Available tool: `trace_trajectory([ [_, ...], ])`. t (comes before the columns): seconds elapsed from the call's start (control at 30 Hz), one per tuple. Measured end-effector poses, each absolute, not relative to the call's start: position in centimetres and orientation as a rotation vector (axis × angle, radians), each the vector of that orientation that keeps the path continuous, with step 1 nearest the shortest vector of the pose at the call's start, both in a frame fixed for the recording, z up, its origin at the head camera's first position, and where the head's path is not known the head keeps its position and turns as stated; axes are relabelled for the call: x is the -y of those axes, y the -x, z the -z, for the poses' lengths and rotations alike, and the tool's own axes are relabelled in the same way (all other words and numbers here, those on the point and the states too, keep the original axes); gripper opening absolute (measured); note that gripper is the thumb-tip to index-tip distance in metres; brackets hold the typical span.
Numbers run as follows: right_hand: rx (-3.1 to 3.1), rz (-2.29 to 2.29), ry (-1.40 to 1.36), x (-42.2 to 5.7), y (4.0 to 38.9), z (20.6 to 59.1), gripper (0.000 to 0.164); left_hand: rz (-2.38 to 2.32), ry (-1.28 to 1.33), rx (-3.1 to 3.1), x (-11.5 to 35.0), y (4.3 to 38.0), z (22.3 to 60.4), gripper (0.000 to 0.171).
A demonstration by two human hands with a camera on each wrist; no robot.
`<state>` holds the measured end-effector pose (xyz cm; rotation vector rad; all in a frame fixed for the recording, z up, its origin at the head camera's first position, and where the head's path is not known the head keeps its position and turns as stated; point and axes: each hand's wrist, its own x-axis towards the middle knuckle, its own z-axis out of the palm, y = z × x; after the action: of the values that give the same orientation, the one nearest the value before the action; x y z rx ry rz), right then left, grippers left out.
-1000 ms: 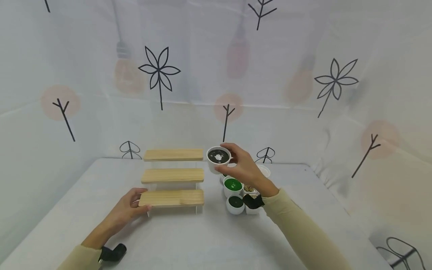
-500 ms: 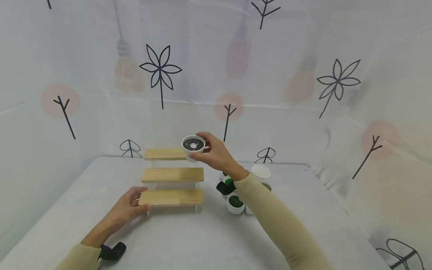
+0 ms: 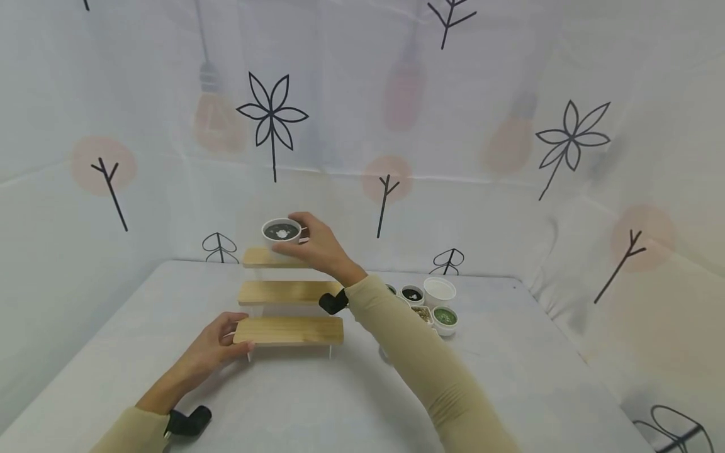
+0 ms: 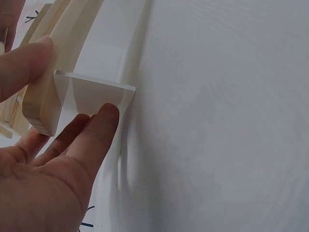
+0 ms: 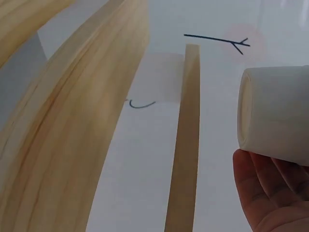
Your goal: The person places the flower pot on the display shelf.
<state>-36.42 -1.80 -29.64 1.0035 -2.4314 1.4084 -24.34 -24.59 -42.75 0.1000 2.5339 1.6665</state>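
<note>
My right hand (image 3: 324,248), the upper one in the head view, was clamped on a round white cup (image 3: 270,243) with dark contents and a white mark at their centre. Thumb and fingers held its side, and it stood nearly level over the left part of the uppermost pale wooden board (image 3: 257,258). In the right wrist view the cup's base showed clear of this board, the two being apart.

My left hand (image 3: 216,346) was closed about the left end of the lowest pale wooden board (image 3: 291,331), thumb on its upper face and fingers below. The left wrist view showed a thin white support panel (image 4: 94,94) under that board, near my extended fingertip; I could not tell whether the two touched. The middle pale wooden board (image 3: 283,292) lay between the others, the three forming steps.

To the right, partly hidden by my beige sleeve (image 3: 421,358), stood a group of vessels: a wide round white bowl (image 3: 439,281), a small white cup with dark contents (image 3: 413,303), a white cup with green contents (image 3: 445,331) and an angular white dish with speckled brown contents (image 3: 421,314).
</note>
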Motion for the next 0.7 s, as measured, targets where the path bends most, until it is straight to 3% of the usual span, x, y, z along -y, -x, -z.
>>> trace_trajectory([
  [0.7, 2.562, -1.411, -0.899, 6.5, 37.8, 31.4, 0.078, -1.713, -0.140, -2.487, 24.7, 24.2, 42.8, 0.073],
])
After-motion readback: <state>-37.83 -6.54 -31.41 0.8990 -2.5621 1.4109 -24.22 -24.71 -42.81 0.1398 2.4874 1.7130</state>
